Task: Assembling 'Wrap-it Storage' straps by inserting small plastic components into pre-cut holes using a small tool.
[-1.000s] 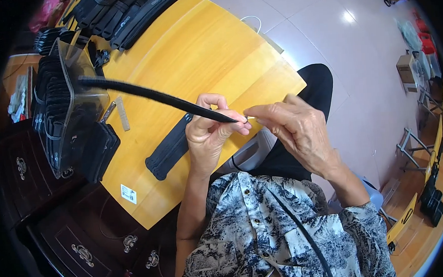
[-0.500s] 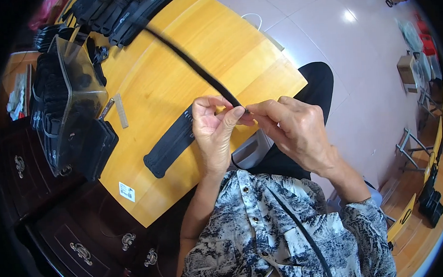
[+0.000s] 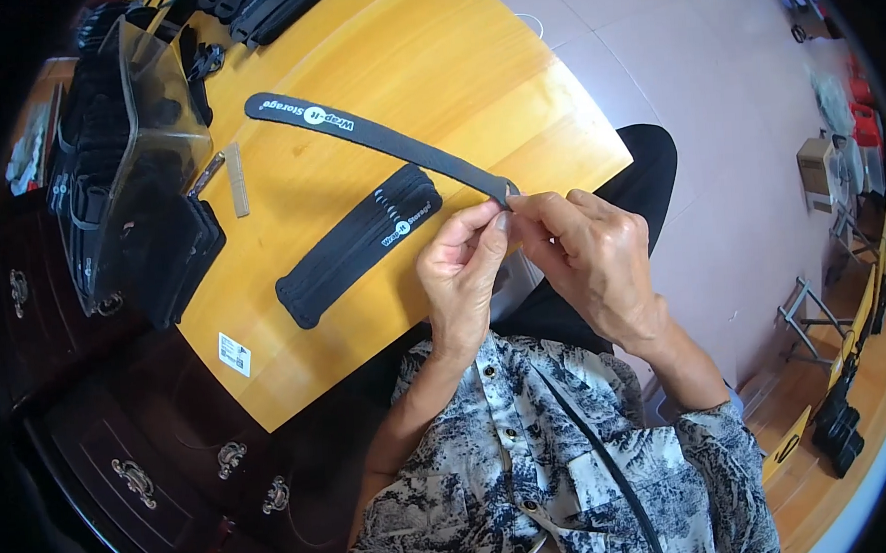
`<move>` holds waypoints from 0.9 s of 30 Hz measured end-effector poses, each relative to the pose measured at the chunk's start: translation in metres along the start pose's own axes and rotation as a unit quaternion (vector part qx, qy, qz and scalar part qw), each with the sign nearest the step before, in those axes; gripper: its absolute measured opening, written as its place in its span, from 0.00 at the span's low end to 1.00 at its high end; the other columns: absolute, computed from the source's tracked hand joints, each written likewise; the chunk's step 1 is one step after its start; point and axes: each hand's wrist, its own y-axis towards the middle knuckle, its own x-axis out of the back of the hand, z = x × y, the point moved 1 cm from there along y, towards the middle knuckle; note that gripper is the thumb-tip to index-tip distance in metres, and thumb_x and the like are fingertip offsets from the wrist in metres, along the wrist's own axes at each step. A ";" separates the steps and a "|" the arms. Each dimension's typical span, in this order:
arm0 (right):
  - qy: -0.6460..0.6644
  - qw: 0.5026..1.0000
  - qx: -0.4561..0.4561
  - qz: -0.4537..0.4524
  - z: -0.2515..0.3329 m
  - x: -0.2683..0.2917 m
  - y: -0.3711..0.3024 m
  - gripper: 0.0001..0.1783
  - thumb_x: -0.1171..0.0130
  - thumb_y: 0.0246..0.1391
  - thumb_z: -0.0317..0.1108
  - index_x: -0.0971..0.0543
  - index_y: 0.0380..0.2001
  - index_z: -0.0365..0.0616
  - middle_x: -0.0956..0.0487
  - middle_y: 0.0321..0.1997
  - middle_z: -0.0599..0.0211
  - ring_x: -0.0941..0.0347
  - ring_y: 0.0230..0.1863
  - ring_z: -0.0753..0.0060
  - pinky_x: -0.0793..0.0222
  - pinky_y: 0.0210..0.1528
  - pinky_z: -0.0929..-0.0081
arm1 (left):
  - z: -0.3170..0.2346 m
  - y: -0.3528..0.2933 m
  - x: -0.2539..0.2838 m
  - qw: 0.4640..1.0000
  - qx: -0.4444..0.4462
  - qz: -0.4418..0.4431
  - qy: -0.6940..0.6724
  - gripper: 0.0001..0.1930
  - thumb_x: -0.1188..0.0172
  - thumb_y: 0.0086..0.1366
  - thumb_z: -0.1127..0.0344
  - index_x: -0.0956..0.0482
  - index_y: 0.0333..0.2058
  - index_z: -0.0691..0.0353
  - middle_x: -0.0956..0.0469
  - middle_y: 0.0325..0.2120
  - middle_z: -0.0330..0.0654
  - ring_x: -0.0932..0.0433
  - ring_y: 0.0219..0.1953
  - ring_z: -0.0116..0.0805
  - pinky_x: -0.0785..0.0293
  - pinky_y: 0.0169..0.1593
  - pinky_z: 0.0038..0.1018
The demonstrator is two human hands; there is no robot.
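Observation:
Both my hands pinch the near end of a long black strap [image 3: 386, 136] with white print and a rounded far tip. My left hand [image 3: 466, 275] grips it between thumb and fingers just below its end. Close against it, my right hand [image 3: 592, 259] pinches the very tip; the small part between the fingertips is hidden. The strap's free length reaches up and left over the table. To the left of my left hand, a stack of the same black straps [image 3: 356, 243] lies flat on the yellow wooden table [image 3: 432, 57].
A clear plastic bin [image 3: 154, 121] packed with black straps stands at the table's left side. Beside it lies a short wooden strip [image 3: 237, 179]. More black straps [image 3: 274, 10] are piled at the far edge. Dark drawers [image 3: 133, 478] stand at lower left.
The strap's free end has swung lower and turned its printed face up. Both hands still pinch the near end. The view has shifted slightly, showing the stack of straps more fully.

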 end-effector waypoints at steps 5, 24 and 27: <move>-0.005 1.000 -0.005 0.010 0.003 -0.001 0.001 0.11 0.35 0.43 0.27 0.21 0.33 0.42 0.26 0.17 0.67 0.27 0.19 0.70 0.33 0.20 0.74 | 0.004 -0.001 0.001 1.000 -0.005 -0.018 -0.009 0.10 0.45 0.65 0.74 0.25 0.43 0.71 0.22 0.37 0.40 0.23 0.38 0.22 0.26 0.43 0.18; 0.093 0.995 0.023 0.007 -0.006 -0.009 0.011 0.11 0.37 0.45 0.25 0.22 0.35 0.37 0.24 0.22 0.63 0.26 0.22 0.70 0.30 0.24 0.76 | 0.000 0.012 0.003 0.997 -0.038 -0.053 0.030 0.01 0.44 0.62 0.77 0.27 0.33 0.68 0.24 0.30 0.36 0.28 0.32 0.18 0.31 0.39 0.16; 0.187 0.981 -0.028 0.038 -0.010 -0.007 0.014 0.08 0.40 0.48 0.27 0.22 0.33 0.35 0.23 0.22 0.60 0.25 0.23 0.66 0.29 0.25 0.74 | -0.003 0.012 0.002 0.999 -0.026 -0.043 0.020 0.02 0.44 0.62 0.77 0.27 0.33 0.67 0.23 0.29 0.37 0.27 0.33 0.20 0.30 0.40 0.16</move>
